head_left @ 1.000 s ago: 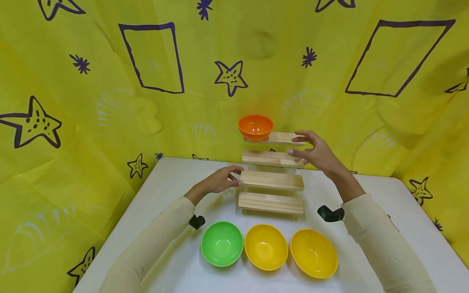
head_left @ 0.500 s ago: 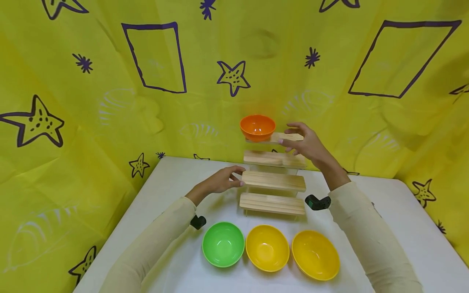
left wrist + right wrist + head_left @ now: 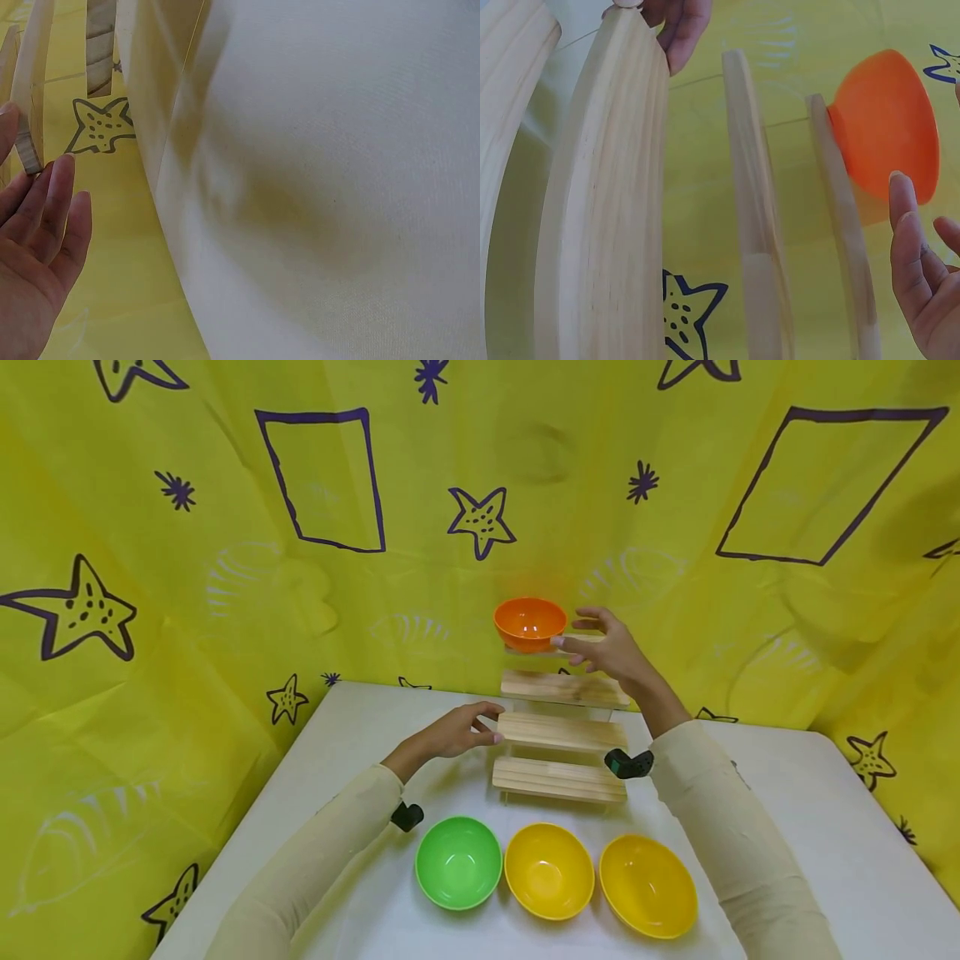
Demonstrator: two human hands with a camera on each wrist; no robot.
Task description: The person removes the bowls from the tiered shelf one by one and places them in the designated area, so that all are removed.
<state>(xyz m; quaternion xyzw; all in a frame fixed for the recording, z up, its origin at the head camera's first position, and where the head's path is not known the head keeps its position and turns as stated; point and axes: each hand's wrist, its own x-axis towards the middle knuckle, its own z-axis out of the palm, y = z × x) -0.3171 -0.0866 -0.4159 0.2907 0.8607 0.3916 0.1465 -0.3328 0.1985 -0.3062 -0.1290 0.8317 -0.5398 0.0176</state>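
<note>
An orange bowl (image 3: 529,622) sits at the left end of the top step of a wooden tiered stand (image 3: 562,731). My left hand (image 3: 457,731) pinches the left end of the stand's second-lowest board, thumb on one face and fingers on the other, as the left wrist view shows. To the right of the orange bowl, my right hand (image 3: 617,650) hovers by the top step with fingers spread and nothing in them. Its fingertips come close to the bowl's rim; the right wrist view shows a finger (image 3: 903,199) overlapping the bowl.
In front of the stand, a green bowl (image 3: 459,864) and two yellow bowls, one in the middle (image 3: 550,872) and one at right (image 3: 648,887), stand in a row on the white table (image 3: 787,793). A yellow patterned sheet (image 3: 420,568) rises behind and at both sides.
My right hand has moved left and slightly up along the top step toward the orange bowl. The left hand keeps its hold on the stand, and the bowls stay put.
</note>
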